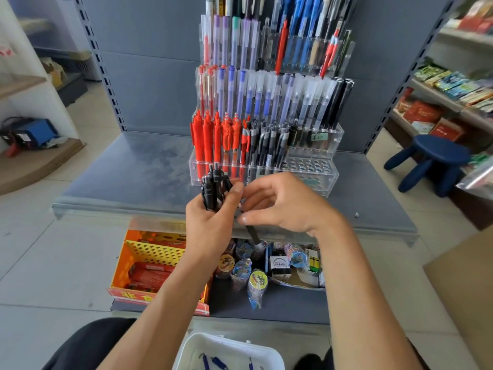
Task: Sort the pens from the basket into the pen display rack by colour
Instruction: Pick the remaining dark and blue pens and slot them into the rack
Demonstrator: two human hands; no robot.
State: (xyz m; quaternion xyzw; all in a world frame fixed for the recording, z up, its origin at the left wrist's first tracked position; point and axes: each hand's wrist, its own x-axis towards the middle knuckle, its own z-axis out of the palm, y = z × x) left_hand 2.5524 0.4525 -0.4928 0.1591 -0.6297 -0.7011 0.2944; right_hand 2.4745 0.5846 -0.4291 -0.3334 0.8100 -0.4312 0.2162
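My left hand (210, 225) grips a bunch of black pens (213, 188); my right hand (282, 204) pinches a single pen (252, 232). Just beyond them the rack (314, 180) stands on a grey shelf (133, 169). The basket (202, 340) sits below my wrists, a blue stool (440, 150) off right.

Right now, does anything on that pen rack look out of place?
Yes. High on the rack, one red pen stands beside blue pens, and more red pens lean askew further right, mixing colours.

The grey shelf (120, 182) bears the rack (314, 177) just beyond the left hand (210, 222) and right hand (288, 206); a small metal bit (357, 214) lies right of the right hand.
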